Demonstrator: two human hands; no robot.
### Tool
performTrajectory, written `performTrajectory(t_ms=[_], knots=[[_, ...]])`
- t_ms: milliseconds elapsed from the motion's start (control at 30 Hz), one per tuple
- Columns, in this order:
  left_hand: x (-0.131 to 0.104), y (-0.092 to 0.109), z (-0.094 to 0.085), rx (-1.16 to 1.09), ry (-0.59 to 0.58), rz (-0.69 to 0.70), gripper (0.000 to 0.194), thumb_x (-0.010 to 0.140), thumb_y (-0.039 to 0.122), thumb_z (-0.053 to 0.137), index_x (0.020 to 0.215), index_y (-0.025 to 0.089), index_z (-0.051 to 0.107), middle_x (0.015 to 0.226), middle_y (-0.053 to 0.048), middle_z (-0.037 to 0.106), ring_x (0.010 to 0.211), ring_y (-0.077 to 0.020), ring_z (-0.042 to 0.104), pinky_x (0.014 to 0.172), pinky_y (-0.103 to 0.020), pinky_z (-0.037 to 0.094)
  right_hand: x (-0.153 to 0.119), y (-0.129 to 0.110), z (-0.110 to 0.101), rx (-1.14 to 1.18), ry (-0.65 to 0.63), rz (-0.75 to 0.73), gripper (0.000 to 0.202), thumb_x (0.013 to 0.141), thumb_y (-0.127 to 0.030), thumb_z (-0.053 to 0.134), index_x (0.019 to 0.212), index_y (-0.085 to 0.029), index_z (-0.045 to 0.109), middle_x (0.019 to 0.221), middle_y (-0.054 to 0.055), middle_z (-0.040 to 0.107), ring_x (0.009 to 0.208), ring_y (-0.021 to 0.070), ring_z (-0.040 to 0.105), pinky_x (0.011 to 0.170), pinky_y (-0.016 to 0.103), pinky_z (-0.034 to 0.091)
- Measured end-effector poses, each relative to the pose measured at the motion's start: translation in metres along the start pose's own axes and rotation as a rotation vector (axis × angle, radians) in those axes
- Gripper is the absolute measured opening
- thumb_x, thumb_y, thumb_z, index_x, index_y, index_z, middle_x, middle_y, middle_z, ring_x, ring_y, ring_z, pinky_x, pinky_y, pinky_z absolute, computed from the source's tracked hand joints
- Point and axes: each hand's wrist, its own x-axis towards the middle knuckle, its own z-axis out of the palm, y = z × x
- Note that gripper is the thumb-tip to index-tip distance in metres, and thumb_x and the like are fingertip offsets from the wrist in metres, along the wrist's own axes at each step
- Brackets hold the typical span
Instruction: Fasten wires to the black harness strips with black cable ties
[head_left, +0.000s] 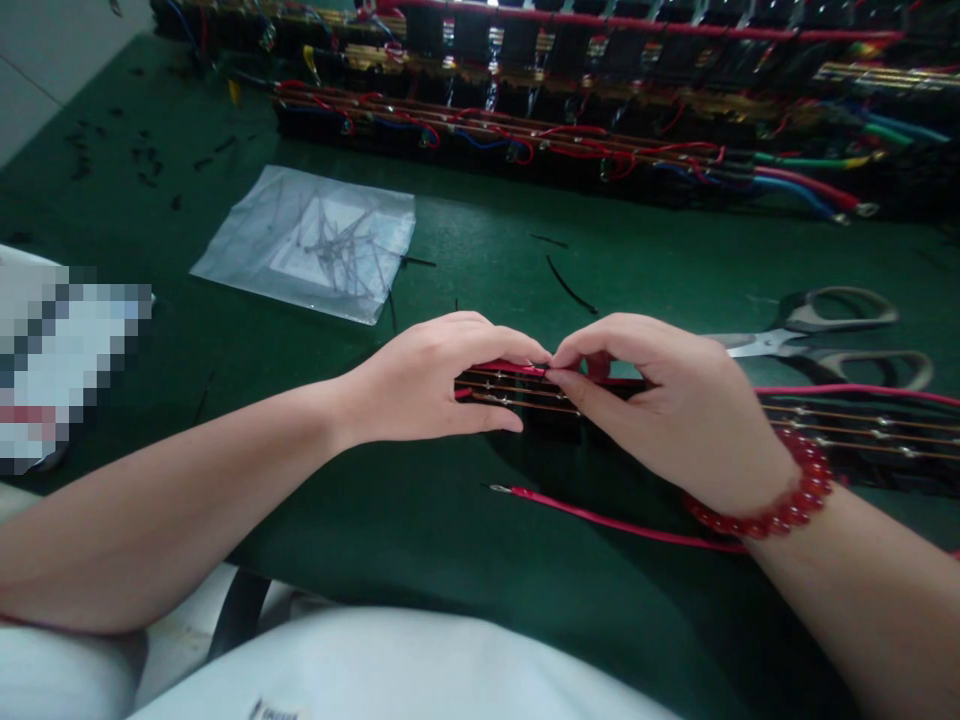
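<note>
My left hand point(442, 375) wraps round the left end of a long black strip assembly point(840, 435) with copper-coloured rods and small metal fittings. Its fingers lie along the far side and its thumb along the near side. A red wire point(855, 389) runs along the assembly's far edge. My right hand point(660, 385) pinches a thin dark piece, which looks like a black cable tie point(538, 368), at that wire, close to my left fingertips. The pinched end is mostly hidden. Below the hands lies a loose red wire point(615, 522) with a metal terminal at its end.
Scissors point(765, 343) lie behind my right wrist. A clear bag point(315, 240) of thin black ties rests at the back left, with a loose black tie point(570, 285) nearby. Larger wired assemblies point(525, 140) line the far side of the green table point(360, 540). Dark scraps point(146, 160) are scattered at far left.
</note>
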Motion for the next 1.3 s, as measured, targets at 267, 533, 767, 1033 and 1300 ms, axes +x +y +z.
performTrajectory(t_ms=[267,533,767,1033,1300], knots=[[-0.0012,0.0035,-0.0004,-0.023,-0.004,-0.055,0.042,0.086,0.032,0.077,0.124,0.018,0.065,0.118,-0.004,0.074,0.107,-0.0176,0.068,0.096,-0.028,0.05,0.0004,0.0032,0.003,-0.009,0.005,-0.008,0.009,0.09,-0.014,0.068,0.089,-0.022,0.069,0.083,0.002,0.072,0.072,0.0168,0.066,0.063,0.03,0.053],[-0.0007,0.002,0.0011,0.047,-0.028,-0.095,0.043,0.085,0.037,0.076,0.122,0.016,0.067,0.117,-0.007,0.075,0.109,-0.0211,0.066,0.097,-0.033,0.052,0.0005,-0.0026,-0.0001,0.005,0.017,-0.009,0.01,0.092,-0.011,0.064,0.09,-0.02,0.068,0.086,0.004,0.073,0.077,0.0171,0.068,0.069,0.03,0.055],[0.0013,0.0006,0.0002,0.055,-0.026,-0.019,0.042,0.086,0.038,0.078,0.117,0.011,0.071,0.109,-0.008,0.077,0.103,-0.02,0.068,0.094,-0.03,0.052,-0.0003,0.0004,0.0021,0.001,0.015,-0.043,0.01,0.092,-0.013,0.064,0.088,-0.022,0.067,0.085,0.003,0.073,0.078,0.0179,0.068,0.069,0.03,0.055],[0.0009,0.0006,0.0007,0.061,-0.018,-0.018,0.038,0.086,0.036,0.077,0.117,0.014,0.071,0.109,-0.007,0.077,0.102,-0.0196,0.069,0.095,-0.03,0.052,0.0007,-0.0023,0.0005,-0.017,-0.007,-0.047,0.011,0.091,-0.012,0.062,0.089,-0.021,0.068,0.087,0.004,0.073,0.079,0.0187,0.068,0.068,0.031,0.055],[-0.0009,0.003,0.0018,0.119,-0.013,-0.043,0.032,0.089,0.035,0.071,0.115,0.016,0.066,0.113,-0.007,0.071,0.108,-0.0207,0.063,0.096,-0.032,0.049,0.002,-0.0033,0.0005,-0.002,-0.035,-0.014,0.015,0.091,-0.012,0.058,0.086,-0.025,0.064,0.087,0.003,0.073,0.08,0.0208,0.069,0.067,0.034,0.055]])
